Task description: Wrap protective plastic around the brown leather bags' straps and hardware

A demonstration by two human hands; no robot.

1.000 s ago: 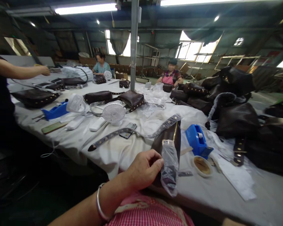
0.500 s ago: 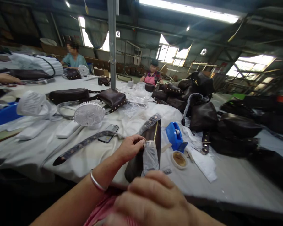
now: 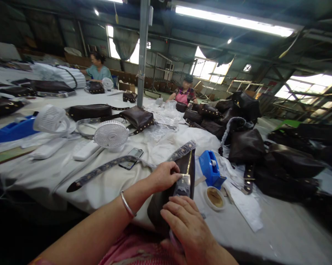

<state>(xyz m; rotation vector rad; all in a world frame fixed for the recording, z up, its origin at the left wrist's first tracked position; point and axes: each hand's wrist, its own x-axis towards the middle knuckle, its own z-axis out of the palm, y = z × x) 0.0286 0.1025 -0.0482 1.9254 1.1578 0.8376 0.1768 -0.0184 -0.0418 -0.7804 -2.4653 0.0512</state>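
A dark brown leather bag (image 3: 166, 200) stands upright at the table's near edge, its gold zipper (image 3: 188, 166) on top. A studded strap (image 3: 105, 170) trails from it to the left across the white cloth. My left hand (image 3: 166, 176), with a silver bangle on the wrist, pinches the top of a clear plastic sleeve (image 3: 182, 187) against the bag's upper edge. My right hand (image 3: 186, 222) presses on the lower part of that sleeve on the bag's side.
Beside the bag are a blue tape dispenser (image 3: 210, 169), a small round dish (image 3: 215, 187) and white paper. White desk fans (image 3: 111, 135), a phone (image 3: 132, 157) and more brown bags (image 3: 245, 145) lie further off. Two people sit at the far side by a metal pole (image 3: 142, 55).
My right hand came up from below and now rests on the plastic sleeve. My left hand moved up to the bag's top edge. The view swung to the right.
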